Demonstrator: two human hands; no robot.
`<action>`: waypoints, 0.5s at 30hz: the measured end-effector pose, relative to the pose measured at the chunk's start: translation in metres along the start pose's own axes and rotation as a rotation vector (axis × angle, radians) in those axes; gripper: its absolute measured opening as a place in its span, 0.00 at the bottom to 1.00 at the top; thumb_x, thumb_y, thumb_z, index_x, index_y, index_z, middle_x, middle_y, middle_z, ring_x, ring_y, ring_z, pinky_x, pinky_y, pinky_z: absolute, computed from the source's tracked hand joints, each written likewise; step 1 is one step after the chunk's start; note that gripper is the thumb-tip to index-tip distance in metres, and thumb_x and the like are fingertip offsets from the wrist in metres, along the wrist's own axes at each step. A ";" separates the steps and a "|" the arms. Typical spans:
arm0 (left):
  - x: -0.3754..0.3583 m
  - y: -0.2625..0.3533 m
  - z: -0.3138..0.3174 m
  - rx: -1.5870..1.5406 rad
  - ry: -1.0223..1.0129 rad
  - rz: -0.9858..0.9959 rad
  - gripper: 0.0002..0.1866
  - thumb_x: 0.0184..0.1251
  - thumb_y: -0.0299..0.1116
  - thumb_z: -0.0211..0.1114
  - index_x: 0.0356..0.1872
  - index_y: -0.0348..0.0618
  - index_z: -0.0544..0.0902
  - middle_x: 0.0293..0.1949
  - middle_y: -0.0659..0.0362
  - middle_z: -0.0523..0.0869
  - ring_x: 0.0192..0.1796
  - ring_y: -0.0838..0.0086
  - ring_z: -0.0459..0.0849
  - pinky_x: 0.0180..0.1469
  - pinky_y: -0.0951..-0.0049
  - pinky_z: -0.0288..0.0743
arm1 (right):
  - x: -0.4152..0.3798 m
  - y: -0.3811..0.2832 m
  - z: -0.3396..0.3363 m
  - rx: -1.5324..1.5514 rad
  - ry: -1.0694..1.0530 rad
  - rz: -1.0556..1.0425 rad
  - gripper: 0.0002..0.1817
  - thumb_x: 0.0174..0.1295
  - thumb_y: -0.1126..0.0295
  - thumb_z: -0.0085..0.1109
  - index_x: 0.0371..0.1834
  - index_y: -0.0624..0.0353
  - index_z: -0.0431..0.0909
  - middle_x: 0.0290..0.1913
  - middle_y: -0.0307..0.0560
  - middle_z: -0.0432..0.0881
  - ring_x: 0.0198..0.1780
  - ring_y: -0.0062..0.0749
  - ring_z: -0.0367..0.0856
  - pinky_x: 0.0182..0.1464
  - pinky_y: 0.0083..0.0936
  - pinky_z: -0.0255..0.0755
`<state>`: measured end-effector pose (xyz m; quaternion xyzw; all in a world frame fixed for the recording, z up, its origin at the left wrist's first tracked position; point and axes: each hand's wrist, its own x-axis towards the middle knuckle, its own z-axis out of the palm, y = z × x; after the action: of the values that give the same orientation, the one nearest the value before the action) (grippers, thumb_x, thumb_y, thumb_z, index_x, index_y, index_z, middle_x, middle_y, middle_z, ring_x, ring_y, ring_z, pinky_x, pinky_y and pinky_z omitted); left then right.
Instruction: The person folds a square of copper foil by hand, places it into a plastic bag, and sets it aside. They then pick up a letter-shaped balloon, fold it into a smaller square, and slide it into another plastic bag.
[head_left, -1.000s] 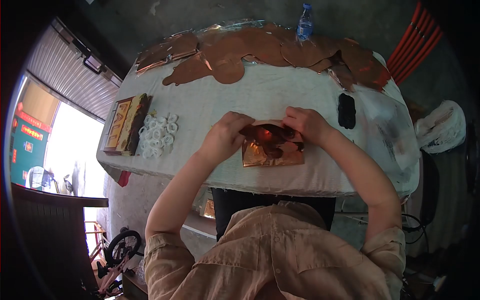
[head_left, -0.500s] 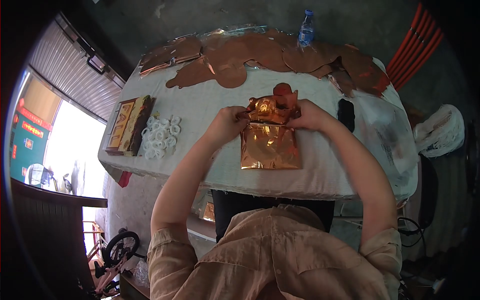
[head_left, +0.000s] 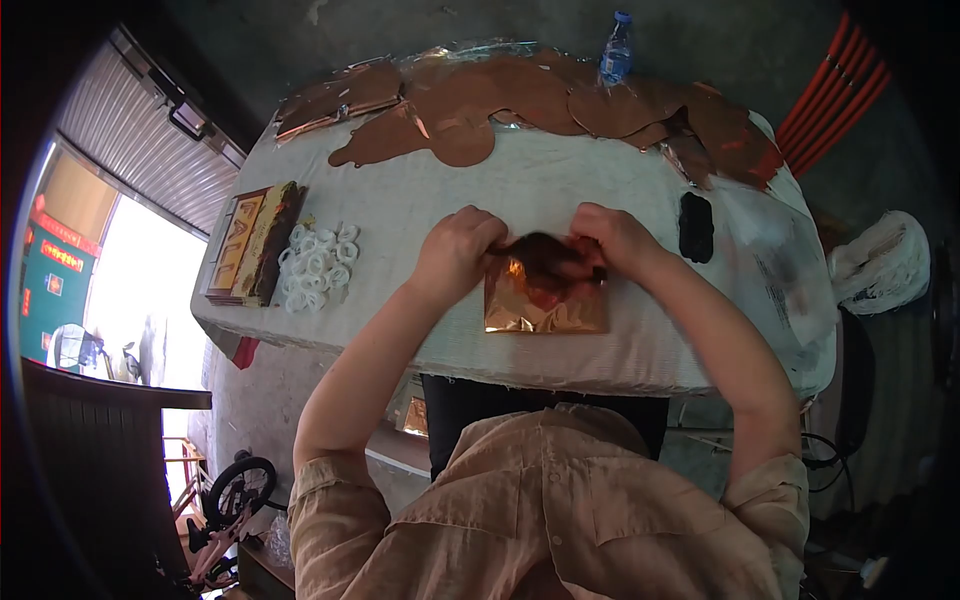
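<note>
A shiny copper-coloured foil sheet [head_left: 545, 312] lies on the white-covered table in front of me. Above its upper part is a crumpled, darker piece of foil [head_left: 548, 258], blurred by motion. My left hand [head_left: 460, 247] is closed on the left edge of this piece, and my right hand [head_left: 614, 238] pinches its right edge. Where the crumpled piece meets the flat sheet, I cannot tell whether they are joined.
White rings [head_left: 318, 265] lie in a pile at the left beside a stack of printed packets [head_left: 255, 245]. Flat brown foil pieces [head_left: 480, 100] line the far edge near a bottle [head_left: 616, 48]. A black object [head_left: 696, 228] and clear plastic [head_left: 775, 265] are at the right.
The crumpled foil has folded down towards me, over the upper part of the flat sheet, and turned darker. Both hands still hold its sides, now slightly above it.
</note>
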<state>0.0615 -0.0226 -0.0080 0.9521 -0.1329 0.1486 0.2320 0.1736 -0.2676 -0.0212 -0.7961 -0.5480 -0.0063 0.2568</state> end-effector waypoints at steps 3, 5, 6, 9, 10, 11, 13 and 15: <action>-0.005 0.002 -0.006 0.140 0.028 0.255 0.15 0.44 0.20 0.63 0.37 0.40 0.80 0.39 0.57 0.83 0.47 0.59 0.81 0.47 0.60 0.76 | -0.005 -0.006 0.005 -0.246 0.060 -0.120 0.07 0.47 0.74 0.60 0.28 0.54 0.72 0.32 0.43 0.72 0.36 0.37 0.78 0.33 0.31 0.74; -0.011 0.006 -0.010 0.025 0.005 0.339 0.18 0.42 0.20 0.63 0.41 0.39 0.81 0.43 0.54 0.83 0.53 0.56 0.79 0.54 0.60 0.73 | -0.007 -0.009 0.007 -0.368 0.094 -0.200 0.06 0.49 0.72 0.58 0.28 0.54 0.71 0.33 0.42 0.71 0.36 0.37 0.78 0.34 0.31 0.75; -0.015 0.011 -0.010 0.023 0.002 0.340 0.18 0.42 0.20 0.63 0.41 0.39 0.81 0.43 0.54 0.83 0.53 0.56 0.79 0.54 0.60 0.73 | -0.007 -0.009 0.006 -0.392 0.092 -0.222 0.05 0.49 0.72 0.56 0.29 0.53 0.71 0.33 0.41 0.71 0.36 0.35 0.78 0.34 0.30 0.76; -0.026 0.024 -0.010 -0.213 -0.024 0.276 0.22 0.45 0.24 0.65 0.47 0.39 0.80 0.49 0.51 0.83 0.58 0.57 0.77 0.61 0.60 0.71 | -0.007 -0.010 0.009 -0.459 0.088 -0.259 0.05 0.49 0.72 0.55 0.29 0.52 0.71 0.34 0.40 0.71 0.36 0.32 0.78 0.34 0.27 0.76; -0.027 0.027 -0.011 -0.200 -0.044 0.293 0.22 0.46 0.25 0.66 0.48 0.38 0.80 0.51 0.50 0.82 0.59 0.56 0.77 0.62 0.60 0.70 | -0.007 -0.010 0.009 -0.504 0.091 -0.272 0.05 0.49 0.71 0.56 0.29 0.52 0.71 0.34 0.40 0.71 0.36 0.31 0.78 0.33 0.26 0.76; -0.028 0.030 -0.012 -0.187 -0.066 0.310 0.21 0.48 0.27 0.66 0.48 0.37 0.81 0.52 0.49 0.82 0.60 0.55 0.76 0.64 0.60 0.69 | -0.007 -0.010 0.009 -0.504 0.091 -0.270 0.05 0.49 0.71 0.56 0.29 0.52 0.71 0.34 0.40 0.71 0.36 0.31 0.78 0.33 0.26 0.76; -0.033 0.038 -0.012 -0.177 -0.083 0.306 0.20 0.49 0.28 0.68 0.46 0.37 0.81 0.52 0.49 0.82 0.60 0.56 0.77 0.63 0.60 0.70 | -0.007 -0.010 0.008 -0.521 0.090 -0.289 0.06 0.49 0.71 0.55 0.30 0.52 0.71 0.33 0.39 0.71 0.35 0.30 0.77 0.34 0.25 0.76; -0.036 0.039 -0.012 -0.165 -0.097 0.299 0.18 0.50 0.29 0.69 0.45 0.36 0.82 0.52 0.50 0.82 0.59 0.56 0.77 0.63 0.61 0.71 | -0.007 -0.010 0.007 -0.528 0.092 -0.294 0.06 0.48 0.72 0.56 0.29 0.52 0.71 0.32 0.39 0.71 0.34 0.30 0.77 0.33 0.25 0.75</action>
<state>0.0130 -0.0433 0.0048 0.9055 -0.2956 0.1237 0.2782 0.1607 -0.2683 -0.0251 -0.7464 -0.6244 -0.2217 0.0619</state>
